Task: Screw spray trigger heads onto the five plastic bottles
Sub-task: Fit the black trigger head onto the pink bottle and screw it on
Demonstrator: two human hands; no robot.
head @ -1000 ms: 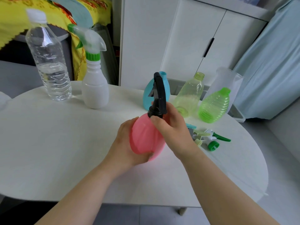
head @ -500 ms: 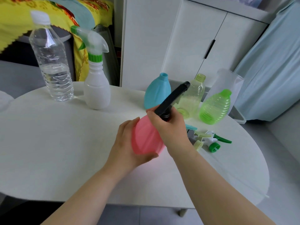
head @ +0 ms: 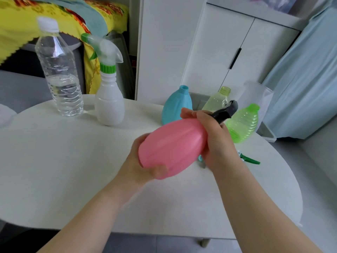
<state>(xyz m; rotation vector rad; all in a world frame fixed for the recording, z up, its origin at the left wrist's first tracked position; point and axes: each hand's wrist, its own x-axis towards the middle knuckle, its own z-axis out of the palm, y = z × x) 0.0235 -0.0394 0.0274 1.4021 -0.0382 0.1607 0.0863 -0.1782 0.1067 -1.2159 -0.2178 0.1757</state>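
Note:
I hold a pink bottle tilted over the white table, its neck pointing up and right. My left hand cups its base. My right hand wraps the neck and the black trigger head fitted there. A white bottle with a clear and green trigger head stands at the back left. Behind my hands stand a blue bottle, a pale yellow-green bottle and a ribbed green bottle, all with open necks. Loose trigger heads lie mostly hidden behind my right hand.
A clear water bottle with a white cap stands at the back left. A translucent container sits behind the green bottles. White cabinet doors rise behind the table, and a blue curtain hangs at the right.
The pink bottle has tipped from nearly upright to lying diagonally, and the black trigger head has swung down to the right. My left hand moved under its base.

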